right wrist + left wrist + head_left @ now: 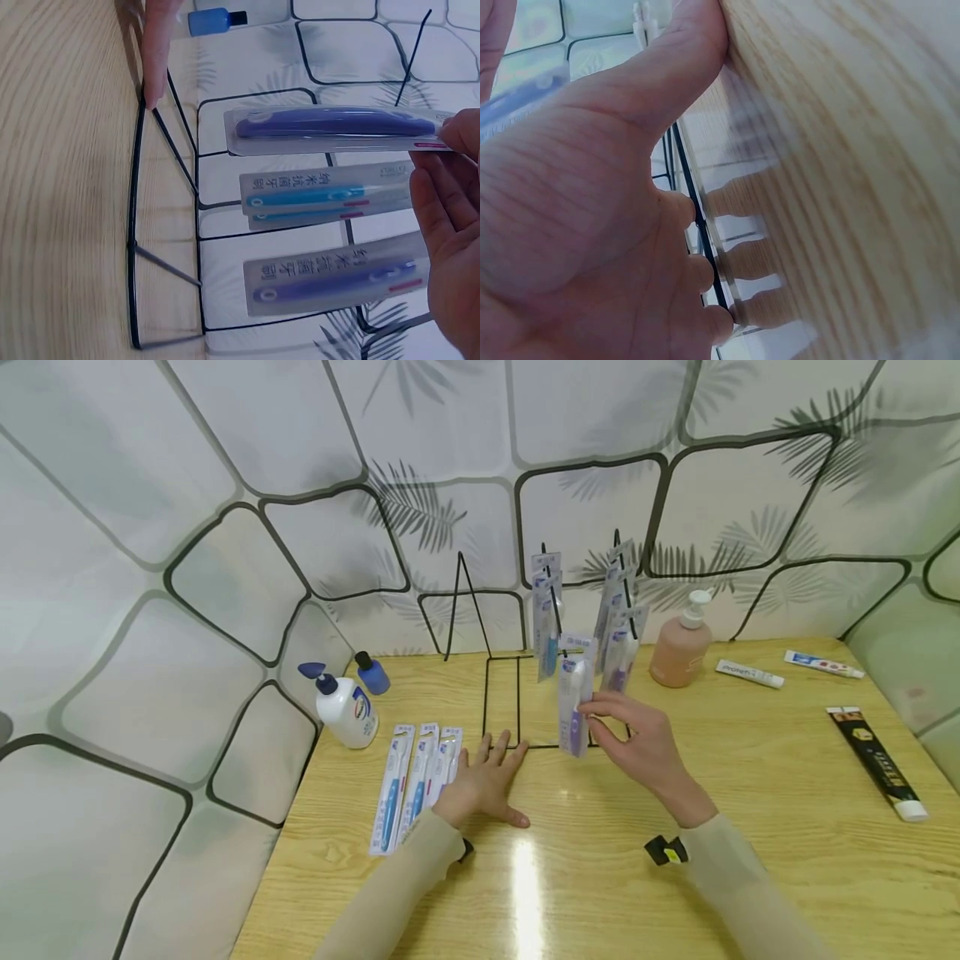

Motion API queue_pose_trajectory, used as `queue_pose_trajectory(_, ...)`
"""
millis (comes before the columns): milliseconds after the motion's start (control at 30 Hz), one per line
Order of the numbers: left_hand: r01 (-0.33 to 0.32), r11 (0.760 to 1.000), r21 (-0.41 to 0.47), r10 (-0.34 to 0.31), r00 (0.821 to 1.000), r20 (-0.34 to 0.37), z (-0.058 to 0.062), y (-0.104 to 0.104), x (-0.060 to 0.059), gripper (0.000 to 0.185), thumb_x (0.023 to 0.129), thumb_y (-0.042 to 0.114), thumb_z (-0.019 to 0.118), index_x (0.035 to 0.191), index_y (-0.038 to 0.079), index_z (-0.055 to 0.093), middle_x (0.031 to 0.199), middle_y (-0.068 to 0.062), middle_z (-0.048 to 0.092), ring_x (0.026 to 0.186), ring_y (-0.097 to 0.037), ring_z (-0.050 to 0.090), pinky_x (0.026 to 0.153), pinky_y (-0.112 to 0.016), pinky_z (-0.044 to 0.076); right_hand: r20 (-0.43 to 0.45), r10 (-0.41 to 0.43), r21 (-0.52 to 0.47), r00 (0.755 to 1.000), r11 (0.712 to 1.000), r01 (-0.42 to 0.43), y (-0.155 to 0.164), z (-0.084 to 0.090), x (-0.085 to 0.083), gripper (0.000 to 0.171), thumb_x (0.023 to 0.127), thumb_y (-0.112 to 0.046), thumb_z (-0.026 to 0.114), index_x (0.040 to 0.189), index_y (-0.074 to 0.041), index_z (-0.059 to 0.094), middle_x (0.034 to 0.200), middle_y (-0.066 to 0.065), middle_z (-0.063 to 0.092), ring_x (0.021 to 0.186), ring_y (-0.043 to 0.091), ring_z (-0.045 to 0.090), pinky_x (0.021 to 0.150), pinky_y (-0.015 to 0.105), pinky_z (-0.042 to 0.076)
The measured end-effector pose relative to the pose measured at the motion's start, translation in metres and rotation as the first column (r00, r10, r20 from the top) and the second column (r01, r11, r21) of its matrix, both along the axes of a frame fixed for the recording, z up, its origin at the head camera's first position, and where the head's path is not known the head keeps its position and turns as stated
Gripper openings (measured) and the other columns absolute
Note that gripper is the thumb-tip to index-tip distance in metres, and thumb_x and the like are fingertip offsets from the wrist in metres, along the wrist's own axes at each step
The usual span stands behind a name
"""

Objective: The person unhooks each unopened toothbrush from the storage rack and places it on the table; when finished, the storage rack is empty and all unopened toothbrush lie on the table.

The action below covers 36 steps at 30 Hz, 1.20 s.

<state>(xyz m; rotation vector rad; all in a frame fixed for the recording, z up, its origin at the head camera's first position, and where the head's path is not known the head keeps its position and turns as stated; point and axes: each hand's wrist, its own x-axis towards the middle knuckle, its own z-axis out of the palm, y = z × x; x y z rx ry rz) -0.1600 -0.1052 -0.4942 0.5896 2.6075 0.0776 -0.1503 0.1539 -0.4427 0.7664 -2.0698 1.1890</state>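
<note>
My right hand (637,739) pinches a packaged purple toothbrush (572,697) between thumb and fingers, upright at the front of a black wire rack (133,244). The top of the pack overlaps the end of a rack hook in the head view. Behind it hang packs with blue toothbrushes (307,201) and purple toothbrushes (337,283), on two arms of the rack. My left hand (483,783) lies spread on the table, fingertips at the front wire of the rack base. Beside it lie three packaged toothbrushes (391,789), the nearest one partly hidden by that hand.
At the left stand a white pump bottle (348,717) and a small blue bottle (373,677). A pink pump bottle (678,652) stands right of the rack. Farther right lie two small tubes, one marked Protefix (750,674), and a black tube (876,762). Patterned walls border the wooden table.
</note>
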Motion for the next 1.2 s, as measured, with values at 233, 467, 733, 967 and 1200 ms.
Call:
queue_pose_trajectory(233,-0.004,1.0,-0.005,0.004,1.0,0.004,0.001,0.002,0.0,0.131,0.067,0.073,0.079,0.165,0.033,0.002,0.173,-0.003,-0.008,0.159,-0.037,-0.003,0.121,-0.071,0.009,-0.026,0.011,0.006,1.0,1.0,-0.01,0.026,0.002,0.021,0.038,0.068,0.019,0.079,0.098,-0.004,0.08,0.097,0.016,0.078,0.105,-0.005,0.066,0.092,0.007,0.048)
queue_pose_trajectory(467,-0.006,1.0,0.005,0.006,1.0,0.004,0.002,0.002,0.001,0.131,0.067,0.073,0.08,0.165,0.033,0.003,0.173,-0.004,-0.008,0.159,-0.037,-0.004,0.121,-0.071,0.008,0.0,-0.048,0.001,0.999,0.999,0.048,0.058,-0.006,0.041,0.045,0.061,0.024,0.08,0.094,-0.007,0.08,0.093,0.014,0.078,0.099,-0.012,0.066,0.085,0.006,0.05)
queue_pose_trajectory(733,-0.015,1.0,0.013,0.015,1.0,0.008,0.002,0.002,0.001,0.13,0.067,0.071,0.081,0.165,0.033,0.004,0.173,-0.005,-0.007,0.159,-0.038,-0.003,0.122,-0.071,0.009,0.228,-0.307,0.146,0.924,0.949,0.28,0.099,-0.029,0.041,0.024,0.078,0.013,0.079,0.093,-0.006,0.073,0.084,0.01,0.075,0.077,-0.019,0.054,0.068,0.002,0.045)
queue_pose_trajectory(967,-0.02,1.0,0.006,0.02,1.0,0.014,0.001,0.002,0.002,0.13,0.068,0.071,0.08,0.165,0.034,0.001,0.173,-0.003,-0.01,0.159,-0.037,-0.005,0.122,-0.07,0.009,0.462,-0.361,0.287,0.81,0.925,0.248,0.116,-0.044,0.032,0.012,0.091,-0.002,0.074,0.102,-0.006,0.07,0.087,0.011,0.072,0.069,-0.004,0.055,0.058,0.016,0.049)
queue_pose_trajectory(1200,-0.021,1.0,0.007,0.021,1.0,0.015,-0.001,0.002,0.001,0.131,0.067,0.072,0.08,0.164,0.034,0.0,0.173,-0.003,-0.011,0.159,-0.037,-0.006,0.122,-0.07,0.009,0.602,-0.349,0.365,0.718,0.92,0.141,0.123,-0.056,0.018,0.016,0.093,-0.006,0.072,0.107,-0.001,0.066,0.094,0.014,0.073,0.078,0.011,0.063,0.063,0.02,0.051)
